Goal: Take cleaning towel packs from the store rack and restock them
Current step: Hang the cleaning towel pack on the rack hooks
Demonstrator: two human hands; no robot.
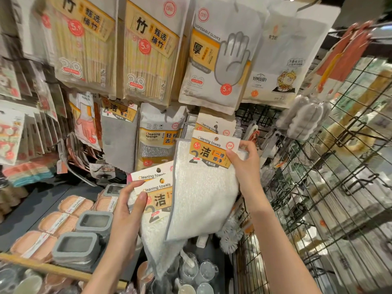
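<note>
The right hand [246, 166] pinches the card header of a white towel pack [201, 192], holding it up just below another pack [214, 126] hanging on the rack [318, 166]. The left hand [129, 206] grips two more packs [154, 200] lower left, thumb across the front label, partly tucked behind the raised pack. A sponge pack [159, 134] hangs behind them.

The towel pack [203, 194] in the middle is white with a grey edge and a yellow and white card. At the lower left, the boxes [94, 222] are grey and the sponges [67, 205] are orange. At the right, the rack [318, 209] is black wire.
</note>
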